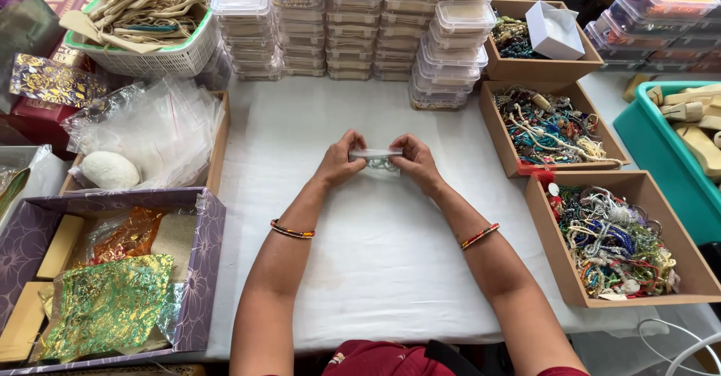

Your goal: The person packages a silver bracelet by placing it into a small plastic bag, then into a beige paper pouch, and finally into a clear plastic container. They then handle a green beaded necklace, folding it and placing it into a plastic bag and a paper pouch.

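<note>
My left hand [342, 160] and my right hand [415, 160] meet over the middle of the white tablecloth [375, 256]. Together they pinch a small clear plastic bag [377, 158] by its two ends; something pale and greenish shows inside it, too small to tell. Each wrist wears a thin red and orange bangle. Both forearms reach in from the bottom edge.
Stacks of clear lidded plastic boxes [360, 23] line the far edge. Three brown trays of beaded jewellery [612, 233] stand at the right, a teal bin [661, 151] beyond them. At the left sit a white basket of cloth pouches [143, 23], a tray of plastic bags [150, 132] and a purple box [113, 271].
</note>
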